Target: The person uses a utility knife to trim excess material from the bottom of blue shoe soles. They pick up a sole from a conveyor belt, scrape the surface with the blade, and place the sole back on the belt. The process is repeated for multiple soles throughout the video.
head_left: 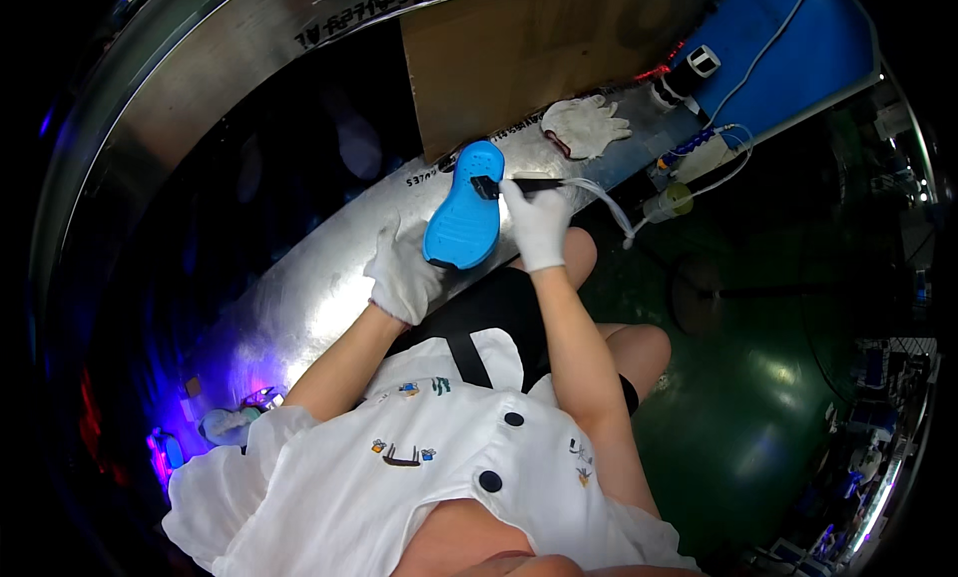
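While I'm sat at this metal tabletop [334, 288], I've got white gloves on both hands and a bright blue shoe sole [462, 225] right in front of me, between the two of them. It's on a slant, narrower dotted end pointing up and away, wider ridged end toward my lap. My right hand [538, 223] has its fingers wrapped round a black brush-like tool [540, 184], and the tool's dark head sits over the sole's upper half. Can't tell if it's actually touching or just above. Pale tubes [599, 195] trail from the back end of it off to the right.

My left hand [404, 275] is at the lower left edge of the sole, but part of it is hidden, so honestly can't tell whether it's gripping or only steadying.

Past the sole there's a loose white glove [589, 125] lying on the metal, cuff toward me, with a big sheet of brown cardboard [529, 48] behind it. Over to the right I've got a black cylinder with a white end [689, 75], a blue coiled hose [689, 150] and a blue panel [828, 23] with a thin cable [766, 46] across it. Green floor [728, 407] down on my right.
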`<state>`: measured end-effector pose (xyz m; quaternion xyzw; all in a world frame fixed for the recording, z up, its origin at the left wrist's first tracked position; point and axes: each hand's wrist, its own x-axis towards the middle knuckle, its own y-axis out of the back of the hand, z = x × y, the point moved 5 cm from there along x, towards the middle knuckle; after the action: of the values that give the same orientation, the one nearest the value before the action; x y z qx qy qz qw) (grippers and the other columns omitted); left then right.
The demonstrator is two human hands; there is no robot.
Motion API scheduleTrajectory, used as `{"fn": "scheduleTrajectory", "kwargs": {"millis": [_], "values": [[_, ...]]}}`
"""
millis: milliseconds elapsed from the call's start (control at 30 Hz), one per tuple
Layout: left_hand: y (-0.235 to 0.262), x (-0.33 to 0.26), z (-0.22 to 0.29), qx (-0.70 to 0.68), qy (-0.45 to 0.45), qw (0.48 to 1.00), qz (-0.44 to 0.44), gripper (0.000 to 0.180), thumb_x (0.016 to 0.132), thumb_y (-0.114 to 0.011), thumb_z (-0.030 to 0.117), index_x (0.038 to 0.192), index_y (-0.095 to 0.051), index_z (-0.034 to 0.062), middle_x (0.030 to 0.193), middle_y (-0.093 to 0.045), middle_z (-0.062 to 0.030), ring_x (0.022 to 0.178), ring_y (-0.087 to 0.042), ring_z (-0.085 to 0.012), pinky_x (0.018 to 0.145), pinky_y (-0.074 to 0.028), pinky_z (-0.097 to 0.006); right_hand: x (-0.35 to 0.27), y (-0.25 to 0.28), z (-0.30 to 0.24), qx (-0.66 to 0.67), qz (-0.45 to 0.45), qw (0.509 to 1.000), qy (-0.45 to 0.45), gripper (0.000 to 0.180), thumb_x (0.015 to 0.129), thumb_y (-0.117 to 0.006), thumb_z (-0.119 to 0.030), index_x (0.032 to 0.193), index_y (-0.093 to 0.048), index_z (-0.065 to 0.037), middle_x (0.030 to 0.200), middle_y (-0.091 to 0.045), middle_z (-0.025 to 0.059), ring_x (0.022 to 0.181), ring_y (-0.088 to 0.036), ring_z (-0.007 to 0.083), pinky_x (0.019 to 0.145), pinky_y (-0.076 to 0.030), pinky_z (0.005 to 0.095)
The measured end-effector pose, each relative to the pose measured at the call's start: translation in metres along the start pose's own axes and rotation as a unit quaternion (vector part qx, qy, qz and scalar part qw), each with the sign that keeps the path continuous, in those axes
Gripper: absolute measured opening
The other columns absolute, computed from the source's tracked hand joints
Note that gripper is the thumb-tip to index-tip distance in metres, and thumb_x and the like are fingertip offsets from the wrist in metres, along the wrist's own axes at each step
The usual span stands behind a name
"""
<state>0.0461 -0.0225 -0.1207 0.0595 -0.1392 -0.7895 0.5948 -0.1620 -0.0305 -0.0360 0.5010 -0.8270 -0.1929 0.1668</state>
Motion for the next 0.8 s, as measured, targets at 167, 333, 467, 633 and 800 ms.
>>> {"fn": "scheduleTrajectory", "kwargs": {"millis": [167, 333, 467, 633, 800], "values": [[-0.045, 0.002, 0.027, -0.626, 0.363, 0.684, -0.093, 0.073, 0.093, -0.022, 0.071, 0.118, -0.056, 0.0113, 0.099, -0.064, -0.0132, 0.069, -0.057, -0.0292, 0.049, -0.039, -0.037, -0.036, -0.022, -0.013, -0.087, 0.01, 0.977, 0.195, 0.017, 0.081, -0.07, -0.023, 0.088, -0.066, -0.008, 0.075, -0.066, 0.0128, 0.071, -0.066, 0.0309, 0.066, -0.053, 0.0404], [-0.053, 0.003, 0.031, -0.579, 0.437, 0.688, -0.015, 0.07, 0.094, -0.027, 0.069, 0.122, -0.056, 0.0115, 0.103, -0.067, -0.0122, 0.079, -0.065, -0.0299, 0.052, -0.044, -0.035, -0.08, 0.031, -0.045, -0.166, -0.097, 0.961, 0.199, 0.014, 0.082, -0.069, -0.017, 0.091, -0.061, -0.01, 0.081, -0.065, 0.0095, 0.075, -0.065, 0.0289, 0.066, -0.052, 0.0382], [-0.071, -0.013, 0.068, -0.736, 0.322, 0.506, -0.313, 0.071, 0.092, -0.034, 0.069, 0.126, -0.053, 0.0094, 0.112, -0.065, -0.0153, 0.111, -0.059, -0.0329, 0.08, -0.049, -0.04, -0.058, 0.049, -0.058, 0.0, 0.049, 0.983, 0.177, 0.013, 0.083, -0.066, -0.012, 0.095, -0.063, -0.008, 0.081, -0.063, 0.0088, 0.073, -0.064, 0.0268, 0.064, -0.051, 0.0345], [-0.062, -0.001, 0.102, -0.848, 0.191, 0.438, -0.232, 0.092, 0.088, -0.031, 0.077, 0.14, -0.041, 0.0015, 0.129, -0.054, -0.0269, 0.116, -0.056, -0.0367, 0.099, -0.047, -0.048, -0.084, 0.037, -0.093, 0.084, -0.068, 0.96, 0.259, 0.013, 0.078, -0.074, -0.006, 0.09, -0.069, -0.004, 0.083, -0.068, 0.0087, 0.071, -0.067, 0.0201, 0.069, -0.052, 0.0293], [-0.06, -0.006, 0.098, -0.759, 0.277, 0.561, -0.179, 0.085, 0.087, -0.032, 0.077, 0.132, -0.05, 0.0074, 0.117, -0.058, -0.0258, 0.093, -0.064, -0.0382, 0.08, -0.056, -0.044, -0.087, 0.055, -0.094, -0.06, 0.038, 0.909, 0.411, 0.018, 0.081, -0.07, -0.004, 0.099, -0.067, -0.003, 0.083, -0.068, 0.0097, 0.067, -0.066, 0.0202, 0.062, -0.053, 0.0307]]}}
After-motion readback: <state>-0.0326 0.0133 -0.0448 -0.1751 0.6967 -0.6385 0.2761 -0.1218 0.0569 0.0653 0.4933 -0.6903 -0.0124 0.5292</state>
